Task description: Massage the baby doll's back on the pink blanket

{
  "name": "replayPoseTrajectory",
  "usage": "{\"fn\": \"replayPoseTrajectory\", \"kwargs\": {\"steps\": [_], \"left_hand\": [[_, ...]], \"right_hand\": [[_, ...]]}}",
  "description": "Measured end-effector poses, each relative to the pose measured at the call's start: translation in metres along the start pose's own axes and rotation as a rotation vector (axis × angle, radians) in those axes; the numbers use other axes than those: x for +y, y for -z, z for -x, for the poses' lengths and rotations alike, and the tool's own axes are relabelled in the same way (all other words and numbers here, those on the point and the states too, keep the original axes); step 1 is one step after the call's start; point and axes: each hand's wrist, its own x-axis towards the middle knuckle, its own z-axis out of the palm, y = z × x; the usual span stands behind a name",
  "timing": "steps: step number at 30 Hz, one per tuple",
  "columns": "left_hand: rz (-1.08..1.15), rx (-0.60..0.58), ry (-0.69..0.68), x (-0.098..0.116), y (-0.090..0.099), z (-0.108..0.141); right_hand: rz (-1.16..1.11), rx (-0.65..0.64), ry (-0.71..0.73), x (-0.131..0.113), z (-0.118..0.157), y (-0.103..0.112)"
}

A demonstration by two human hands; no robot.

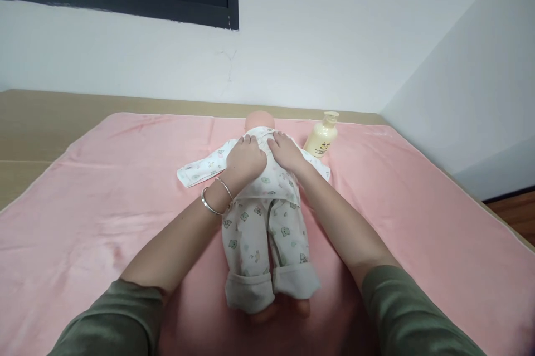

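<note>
A baby doll [259, 121] lies lengthwise in front of me, its bald head away from me and its feet near me. It wears a white long-sleeved shirt [270, 183] with small green and pink prints. Matching trousers [251, 233] have turned-up cuffs. On the upper left of the shirt is my left hand [246, 158], its fingers curled against the cloth; their tips are partly hidden. My right hand [287, 152] lies on the upper right with fingers stretched out. Which way the doll faces is not clear.
A pale yellow pump bottle [321, 136] stands beyond my right hand, close to the right sleeve. Pink cloth [125, 194] covers most of the wooden surface [50, 116]. A white wall [313, 38] rises behind, with a dark-framed window [217, 10] at upper left.
</note>
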Motion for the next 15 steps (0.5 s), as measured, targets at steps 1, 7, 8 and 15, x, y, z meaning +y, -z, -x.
{"fn": "replayPoseTrajectory", "kwargs": {"steps": [1, 7, 8, 15], "left_hand": [[0.028, -0.004, 0.014, -0.003, 0.001, -0.002], [0.145, -0.028, 0.053, -0.028, -0.002, -0.022], [0.145, -0.025, 0.055, -0.030, -0.003, -0.024], [-0.068, 0.034, -0.083, -0.016, -0.005, -0.010]], "right_hand": [[0.037, 0.006, -0.005, -0.005, 0.004, 0.000], [0.198, -0.012, 0.021, -0.058, 0.046, -0.002], [0.205, -0.006, 0.048, -0.062, 0.050, -0.002], [-0.007, 0.050, 0.053, -0.023, 0.016, -0.002]]}}
